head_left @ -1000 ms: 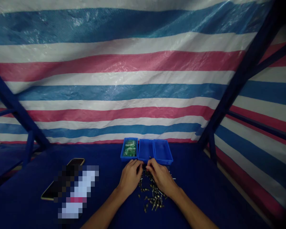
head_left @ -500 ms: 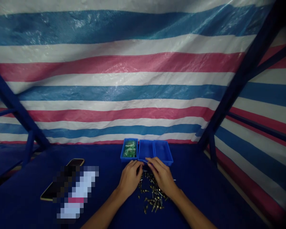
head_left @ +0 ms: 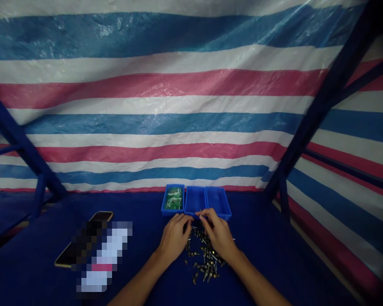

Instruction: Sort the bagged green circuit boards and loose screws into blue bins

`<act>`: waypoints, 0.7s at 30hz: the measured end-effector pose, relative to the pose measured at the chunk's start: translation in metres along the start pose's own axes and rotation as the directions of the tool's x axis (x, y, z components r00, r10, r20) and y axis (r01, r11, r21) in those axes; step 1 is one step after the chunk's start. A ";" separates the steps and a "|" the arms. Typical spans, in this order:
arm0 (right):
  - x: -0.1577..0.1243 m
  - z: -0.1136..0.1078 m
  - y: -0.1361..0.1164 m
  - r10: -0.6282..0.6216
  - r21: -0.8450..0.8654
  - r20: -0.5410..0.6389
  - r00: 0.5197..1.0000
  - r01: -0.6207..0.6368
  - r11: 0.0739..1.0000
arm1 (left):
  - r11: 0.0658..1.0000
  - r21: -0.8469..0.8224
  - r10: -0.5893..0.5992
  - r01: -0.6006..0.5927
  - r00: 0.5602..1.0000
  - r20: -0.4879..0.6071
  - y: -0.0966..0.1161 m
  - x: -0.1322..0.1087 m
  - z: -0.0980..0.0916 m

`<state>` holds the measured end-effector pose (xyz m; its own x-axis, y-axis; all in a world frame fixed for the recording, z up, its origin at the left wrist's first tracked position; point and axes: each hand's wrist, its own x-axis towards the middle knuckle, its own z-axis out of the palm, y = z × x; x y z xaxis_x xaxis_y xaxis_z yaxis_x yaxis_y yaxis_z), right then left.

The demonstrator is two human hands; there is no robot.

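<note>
1. Blue plastic rectangular trays point(head_left: 195, 199), three of them, sit side by side right up against the far edge of the worktop point(head_left: 274, 259), and the left tray carries green circuit boards point(head_left: 173, 199).
2. Right hand point(head_left: 218, 233) is up at the front rim of the middle tray, thumb and fingertips point(head_left: 200, 214) pressed together in a tight pinch; whatever sits in that grip is too small to tell!
3. Left hand point(head_left: 174, 237) is down on the worktop, just in front of the left tray, with a loosely curled grip and nothing visible in it.
4. Loose brass-coloured metal pins point(head_left: 204, 260) lie in a scattered heap right between the hands, spilling toward the near side.
5. Plenty of open room to the right of the heap! Over on the left, well apart from the hands, lie a black smartphone point(head_left: 64, 255) and a pixelated, unreadable object point(head_left: 105, 255).
6. Behind it all hangs a pink, white and blue striped tarpaulin point(head_left: 178, 85), crossed by a dark blue steel frame point(head_left: 332, 93).
</note>
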<state>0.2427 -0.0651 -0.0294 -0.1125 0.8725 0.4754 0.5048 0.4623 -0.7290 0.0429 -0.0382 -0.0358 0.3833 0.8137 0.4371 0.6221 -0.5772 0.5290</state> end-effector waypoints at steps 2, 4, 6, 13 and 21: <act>-0.001 0.001 0.002 0.029 0.036 0.020 0.999 -0.030 0.999 | 1.000 -0.003 0.003 -0.003 1.000 -0.003 0.000 0.000 0.000; -0.001 0.002 0.003 0.034 0.055 0.035 0.999 -0.036 0.998 | 1.000 -0.003 0.003 -0.003 1.000 -0.004 0.000 0.000 0.000; 0.000 0.001 0.002 0.005 0.063 0.034 0.999 -0.007 0.998 | 1.000 0.001 0.005 -0.005 1.000 -0.008 0.000 0.000 0.001; 0.004 -0.005 -0.008 -0.131 -0.005 0.021 0.991 0.131 0.991 | 1.000 0.020 0.010 -0.009 1.000 -0.010 -0.001 -0.001 0.002; 0.005 -0.002 -0.005 -0.060 0.084 0.014 0.998 0.058 0.995 | 1.000 -0.002 0.023 -0.023 1.000 0.001 0.002 0.000 -0.001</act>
<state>0.2417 -0.0632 -0.0226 -0.1540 0.8455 0.5112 0.4235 0.5240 -0.7390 0.0435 -0.0397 -0.0345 0.3987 0.8001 0.4482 0.6116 -0.5962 0.5201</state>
